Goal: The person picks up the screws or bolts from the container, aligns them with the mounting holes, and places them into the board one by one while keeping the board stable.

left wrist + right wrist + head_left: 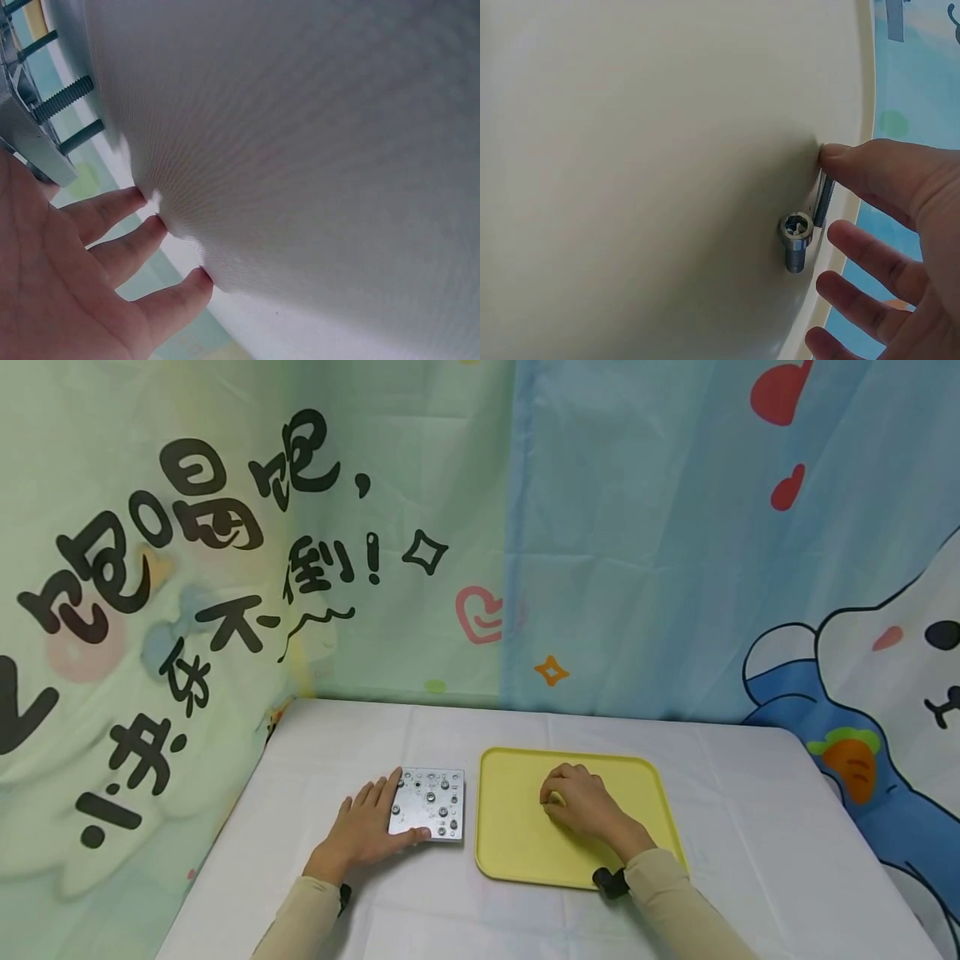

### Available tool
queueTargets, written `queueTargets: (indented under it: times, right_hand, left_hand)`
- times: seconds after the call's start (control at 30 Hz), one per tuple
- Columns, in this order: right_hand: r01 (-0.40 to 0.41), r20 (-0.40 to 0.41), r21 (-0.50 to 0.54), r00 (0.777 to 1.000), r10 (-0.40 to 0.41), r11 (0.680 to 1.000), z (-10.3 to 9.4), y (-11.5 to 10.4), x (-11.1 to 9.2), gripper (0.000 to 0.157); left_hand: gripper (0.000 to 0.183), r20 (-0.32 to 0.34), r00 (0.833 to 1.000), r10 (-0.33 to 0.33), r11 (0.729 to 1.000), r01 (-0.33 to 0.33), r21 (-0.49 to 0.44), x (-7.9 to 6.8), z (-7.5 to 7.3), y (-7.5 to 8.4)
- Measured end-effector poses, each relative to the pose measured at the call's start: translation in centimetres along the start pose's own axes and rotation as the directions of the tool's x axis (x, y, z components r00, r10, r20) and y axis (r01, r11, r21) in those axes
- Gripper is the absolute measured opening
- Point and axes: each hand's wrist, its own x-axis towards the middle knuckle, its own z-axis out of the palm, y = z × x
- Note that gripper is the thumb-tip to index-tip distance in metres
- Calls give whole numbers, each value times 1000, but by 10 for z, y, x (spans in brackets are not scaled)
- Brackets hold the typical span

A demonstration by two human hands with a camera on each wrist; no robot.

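Observation:
A square silver metal plate (416, 823) with several screws set in it sits left of centre on the table. My left hand (366, 828) spreads straight fingers along its left side, with the thumb at its front edge. In the left wrist view, fingertips (196, 281) press into the white cloth, and threaded screw ends (64, 100) stick out from the plate's underside. Over the yellow tray (517, 860), my right hand (588, 806) pinches a threaded screw (825, 201) at the thumb tip. A loose socket-head screw (796, 232) is right beside it.
A white cloth (420, 910) covers the table. The tray's raised rim (480, 810) runs just right of the plate. Printed curtains (637, 568) hang behind the table and along its left side.

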Motion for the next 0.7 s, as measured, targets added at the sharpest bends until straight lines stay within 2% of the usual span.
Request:
queueTargets:
  times: [0.5, 0.7]
  right_hand:
    - [9, -70, -3, 997, -9, 1000, -1, -5, 4, 8]
    - [13, -95, 29, 995, -10, 999, -2, -10, 10, 8]
  left_hand:
    - [114, -6, 1000, 1, 1000, -1, 10, 0, 1, -1]
    - [114, -7, 1000, -4, 1000, 4, 2, -1, 0, 0]
